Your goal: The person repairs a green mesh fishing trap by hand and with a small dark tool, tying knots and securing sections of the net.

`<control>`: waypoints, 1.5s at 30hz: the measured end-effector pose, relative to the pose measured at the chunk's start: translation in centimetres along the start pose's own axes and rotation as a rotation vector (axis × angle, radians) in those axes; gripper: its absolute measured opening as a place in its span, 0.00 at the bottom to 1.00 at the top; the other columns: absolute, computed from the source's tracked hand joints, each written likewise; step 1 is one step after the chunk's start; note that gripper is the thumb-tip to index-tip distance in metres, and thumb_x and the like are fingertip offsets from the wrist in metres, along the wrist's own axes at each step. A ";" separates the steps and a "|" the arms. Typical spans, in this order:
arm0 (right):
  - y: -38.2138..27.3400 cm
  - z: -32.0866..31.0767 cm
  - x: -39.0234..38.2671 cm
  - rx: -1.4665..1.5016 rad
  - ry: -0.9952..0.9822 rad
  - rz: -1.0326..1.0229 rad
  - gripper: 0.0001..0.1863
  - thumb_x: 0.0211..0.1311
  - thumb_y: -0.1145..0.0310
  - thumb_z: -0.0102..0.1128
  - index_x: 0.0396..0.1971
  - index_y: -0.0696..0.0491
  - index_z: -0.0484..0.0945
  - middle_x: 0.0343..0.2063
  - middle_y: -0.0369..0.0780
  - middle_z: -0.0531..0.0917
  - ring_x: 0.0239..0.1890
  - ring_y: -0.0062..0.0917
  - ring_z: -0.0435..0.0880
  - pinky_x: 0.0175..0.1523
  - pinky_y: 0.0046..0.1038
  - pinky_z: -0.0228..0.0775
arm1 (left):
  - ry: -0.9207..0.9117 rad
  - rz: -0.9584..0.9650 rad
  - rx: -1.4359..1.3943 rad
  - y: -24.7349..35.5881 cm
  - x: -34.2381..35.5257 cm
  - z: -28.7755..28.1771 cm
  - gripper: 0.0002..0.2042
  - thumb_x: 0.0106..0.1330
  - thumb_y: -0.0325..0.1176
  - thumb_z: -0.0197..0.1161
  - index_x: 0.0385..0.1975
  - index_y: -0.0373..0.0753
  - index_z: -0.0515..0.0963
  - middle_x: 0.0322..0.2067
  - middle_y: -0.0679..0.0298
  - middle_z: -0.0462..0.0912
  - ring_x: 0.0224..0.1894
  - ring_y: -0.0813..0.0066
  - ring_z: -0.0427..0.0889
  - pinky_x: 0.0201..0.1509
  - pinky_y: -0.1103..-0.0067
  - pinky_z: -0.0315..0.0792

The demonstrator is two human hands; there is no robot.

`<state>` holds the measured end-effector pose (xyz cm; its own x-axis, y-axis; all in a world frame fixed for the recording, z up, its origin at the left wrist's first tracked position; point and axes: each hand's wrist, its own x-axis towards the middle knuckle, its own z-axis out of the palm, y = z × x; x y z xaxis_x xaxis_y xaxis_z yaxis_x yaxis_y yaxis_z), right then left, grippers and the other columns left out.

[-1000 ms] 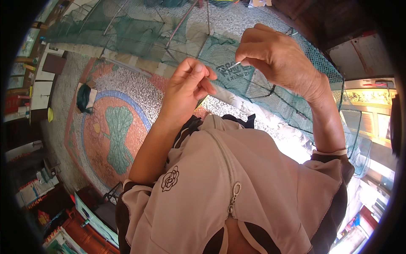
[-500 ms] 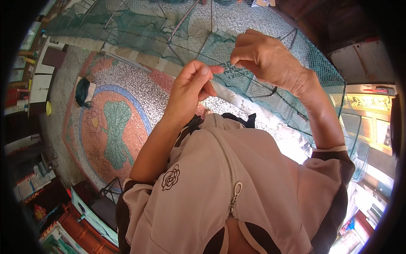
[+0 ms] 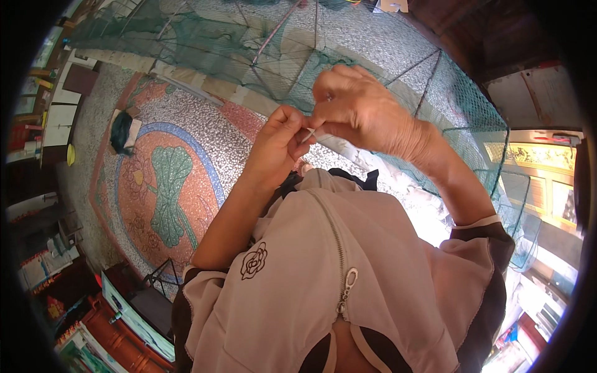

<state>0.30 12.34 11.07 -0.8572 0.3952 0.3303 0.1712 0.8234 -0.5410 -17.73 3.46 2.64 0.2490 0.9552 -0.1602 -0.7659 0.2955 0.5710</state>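
Observation:
My left hand and my right hand meet in front of my chest, fingertips close together. Each is closed in a pinch. Between the tips shows a thin pale strand or sliver, too small to name surely; it seems to run from one hand to the other. Behind and beyond my hands stretches a green mesh net on a frame of thin dark rods, like a long folding fish trap. My right hand covers part of the net.
A dark green bundle, perhaps thread, lies on the floor at the left. The speckled floor bears a round leaf mosaic. A flat screen stands at the lower left, and glazed cabinet doors are at the right.
My right hand has come down and left to meet the left hand, away from the netting. My left fingers have curled from partly stretched into a pinch, and the pale strand now shows.

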 end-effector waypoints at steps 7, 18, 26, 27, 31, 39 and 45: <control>-5.0 0.2 3.8 0.278 0.215 -0.174 0.06 0.55 0.69 0.65 0.29 0.53 0.76 0.28 0.35 0.79 0.29 0.26 0.77 0.36 0.27 0.69 | 0.065 0.581 1.030 0.3 0.4 3.8 0.11 0.60 0.23 0.58 0.42 0.34 0.71 0.38 0.63 0.76 0.40 0.75 0.77 0.43 0.79 0.71; -6.0 -7.3 5.3 1.151 0.781 0.110 0.10 0.73 0.65 0.40 0.37 0.55 0.69 0.21 0.36 0.78 0.17 0.16 0.73 0.20 0.15 0.65 | -0.267 0.387 1.073 5.2 1.0 5.5 0.07 0.70 0.30 0.52 0.34 0.33 0.71 0.40 0.61 0.72 0.36 0.76 0.75 0.42 0.82 0.69; -8.1 -12.0 1.7 0.922 1.030 -0.227 0.16 0.75 0.63 0.31 0.46 0.54 0.70 0.22 0.31 0.73 0.12 0.11 0.62 0.14 0.15 0.54 | -0.444 0.232 1.110 6.9 3.4 5.5 0.09 0.71 0.31 0.51 0.35 0.32 0.74 0.37 0.59 0.80 0.43 0.74 0.78 0.49 0.79 0.71; -8.0 -11.7 1.3 0.876 1.045 -0.247 0.17 0.75 0.62 0.31 0.46 0.54 0.70 0.21 0.31 0.73 0.12 0.11 0.61 0.15 0.15 0.54 | -0.417 0.196 1.125 7.0 3.9 5.6 0.09 0.71 0.31 0.51 0.36 0.32 0.74 0.36 0.60 0.81 0.43 0.74 0.79 0.50 0.79 0.71; -7.8 -11.3 -1.1 0.717 1.125 -0.279 0.18 0.76 0.61 0.31 0.48 0.54 0.70 0.20 0.30 0.72 0.12 0.11 0.60 0.15 0.15 0.53 | -0.503 0.079 1.081 9.0 5.2 6.0 0.09 0.71 0.33 0.51 0.35 0.35 0.76 0.36 0.63 0.81 0.40 0.79 0.80 0.37 0.85 0.70; -10.2 -3.2 -2.7 -0.087 0.787 0.553 0.04 0.51 0.78 0.66 0.29 0.55 0.82 0.29 0.37 0.77 0.28 0.19 0.77 0.28 0.21 0.68 | -0.661 -0.049 1.098 10.6 9.7 6.0 0.10 0.71 0.36 0.51 0.34 0.37 0.74 0.32 0.67 0.78 0.31 0.81 0.81 0.24 0.91 0.60; -10.0 5.2 -2.6 -0.112 0.863 0.920 0.05 0.52 0.77 0.61 0.31 0.55 0.81 0.29 0.39 0.78 0.28 0.33 0.80 0.32 0.29 0.72 | -0.717 -0.226 1.161 10.1 11.6 7.6 0.08 0.71 0.30 0.49 0.31 0.35 0.70 0.27 0.68 0.75 0.25 0.80 0.78 0.31 0.85 0.72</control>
<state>-1.68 0.98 11.57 0.1875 0.9395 0.2868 0.6098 0.1176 -0.7838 -18.02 17.38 12.68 0.8192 0.5656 -0.0952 0.1709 -0.0823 0.9819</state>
